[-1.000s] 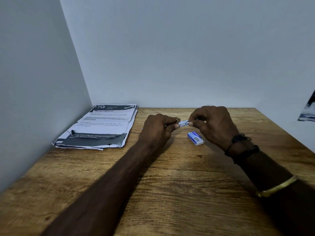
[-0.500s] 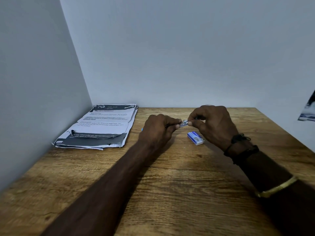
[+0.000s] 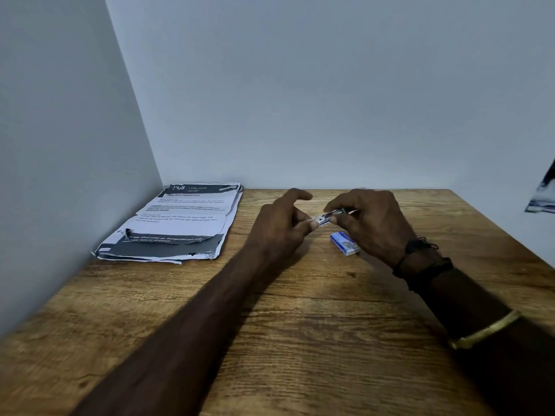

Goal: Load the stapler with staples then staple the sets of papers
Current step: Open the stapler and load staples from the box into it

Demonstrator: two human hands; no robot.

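Observation:
Above the middle of the wooden table [image 3: 300, 310], both hands hold a small metal stapler [image 3: 329, 217]. My right hand [image 3: 372, 223] grips its right end between thumb and fingers. My left hand [image 3: 282, 226] pinches its left end with thumb and one fingertip, while the other fingers are spread upward. Most of the stapler is hidden by the hands. A small blue and white staple box [image 3: 345, 243] lies on the table just under my right hand. A stack of printed papers [image 3: 180, 220] lies flat at the back left, by the wall corner.
Pale walls close the table on the left and at the back. A dark object [image 3: 543, 193] shows at the right edge of the view. Bare wood spreads in front of the hands toward me.
My left hand has opened its fingers, which now stick up, and holds the stapler only by a pinch. The right hand has barely moved.

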